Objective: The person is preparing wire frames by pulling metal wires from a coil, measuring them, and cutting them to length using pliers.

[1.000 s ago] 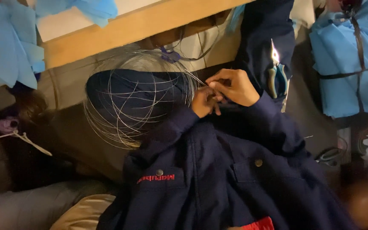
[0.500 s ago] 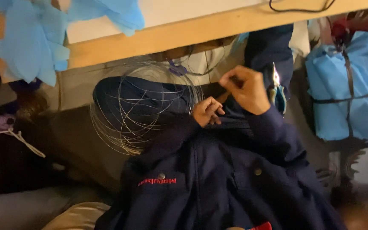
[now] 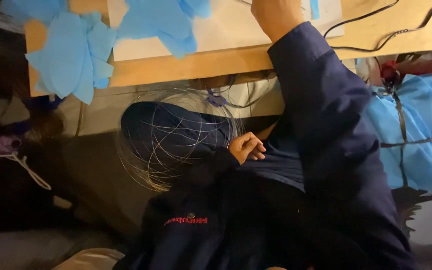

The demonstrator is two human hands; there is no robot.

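A loose coil of thin silvery wire (image 3: 166,150) hangs around my left forearm, which is in a dark navy sleeve. My left hand (image 3: 246,146) sits at the coil's right edge, close to my chest, with its fingers curled in on the wire. My right hand (image 3: 276,15) is stretched up over the wooden table (image 3: 201,67), resting by a white sheet (image 3: 226,30). The top edge of the frame cuts off its fingers, so what it holds is hidden. The teal-handled pliers are not visible.
Blue fabric pieces (image 3: 71,60) lie on the table's left part and across the white sheet. A black cable (image 3: 376,15) runs over the table's right end. A blue bundle tied with a black strap (image 3: 406,140) sits at the right, a white cord (image 3: 21,165) at the left.
My right hand, which held teal-handled pliers next to my left hand, has lifted away and reached up onto the table. My left hand stays at the wire coil.
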